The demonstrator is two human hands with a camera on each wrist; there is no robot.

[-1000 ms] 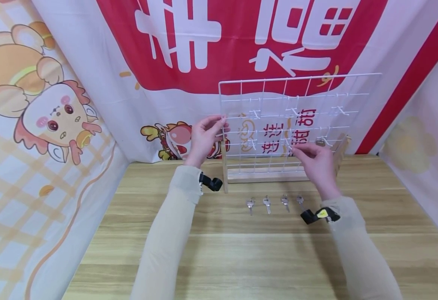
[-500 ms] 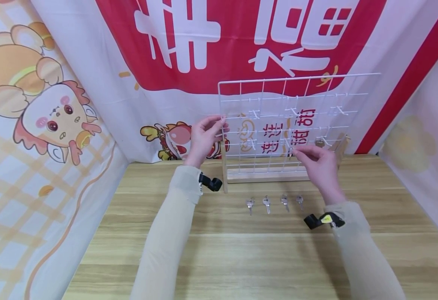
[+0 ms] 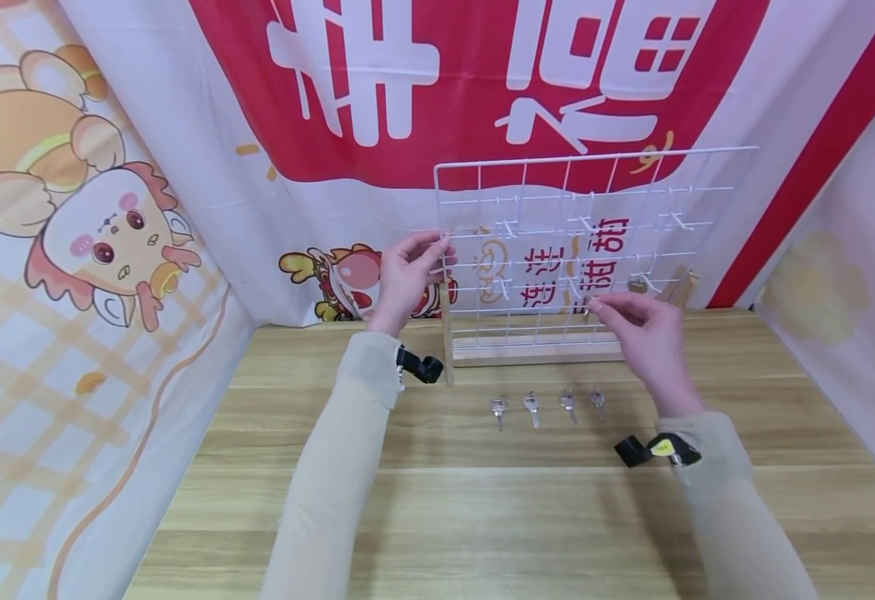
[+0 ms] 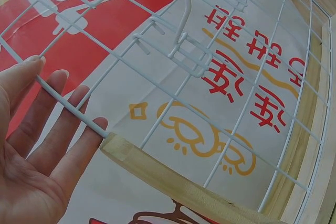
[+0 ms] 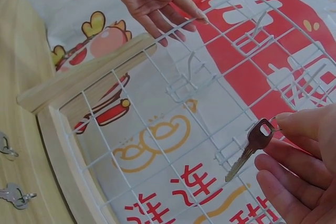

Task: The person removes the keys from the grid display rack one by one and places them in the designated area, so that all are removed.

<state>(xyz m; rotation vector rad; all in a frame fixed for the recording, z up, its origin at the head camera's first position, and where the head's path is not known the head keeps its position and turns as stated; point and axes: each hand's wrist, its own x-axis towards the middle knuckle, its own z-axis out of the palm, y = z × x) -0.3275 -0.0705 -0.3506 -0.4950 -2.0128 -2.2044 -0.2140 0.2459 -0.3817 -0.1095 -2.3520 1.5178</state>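
A white wire grid rack (image 3: 527, 162) stands upright in a wooden base (image 3: 535, 357), with small white hooks on it. My left hand (image 3: 407, 279) holds the rack's left edge wire, thumb on one side and fingers behind, as the left wrist view shows. With thumb and forefinger my right hand (image 5: 310, 156) pinches the small ring of a key (image 5: 257, 137), which has a dark head and points down-left in front of the grid. A lower-row hook (image 3: 571, 287) is just left of these fingertips. Another key (image 3: 638, 285) hangs at the lower right hook, partly behind my right hand.
Several keys with rings lie in a row on the wooden table in front of the rack, the leftmost key (image 3: 499, 408) and a middle key (image 3: 532, 406) among them. A printed cloth (image 3: 347, 200) hangs close behind the rack.
My right hand has drawn slightly right and down, away from the lower middle hook, still pinching the key's ring. The left hand stays on the rack's edge.
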